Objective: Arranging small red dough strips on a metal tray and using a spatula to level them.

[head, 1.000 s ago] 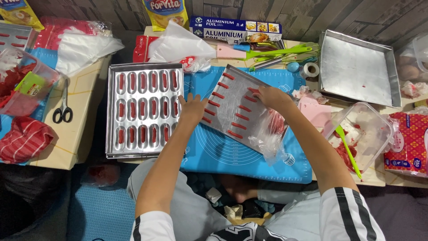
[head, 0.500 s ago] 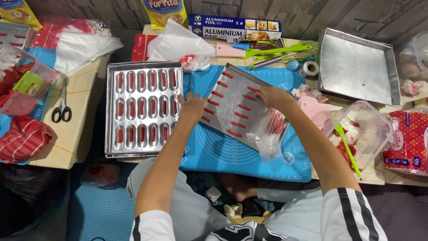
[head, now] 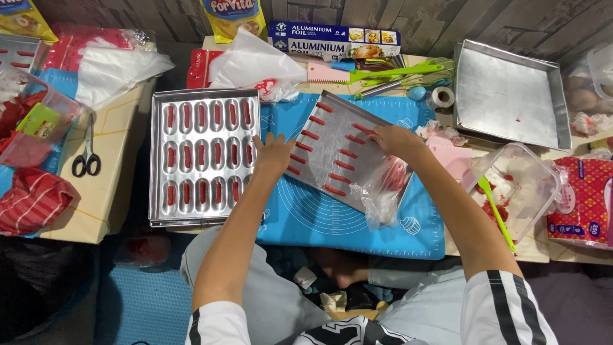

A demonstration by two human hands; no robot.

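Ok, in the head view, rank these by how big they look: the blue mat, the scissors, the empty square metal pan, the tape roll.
1. blue mat
2. empty square metal pan
3. scissors
4. tape roll

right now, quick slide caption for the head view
Both hands, left hand and right hand, steady a flat metal tray of red strips on a blue mat.

even overhead lighting; image sharp; mild glare on the empty metal tray; floor below in shadow.

sleeves: short, white, black stripes | trousers: grey | forearms: bare
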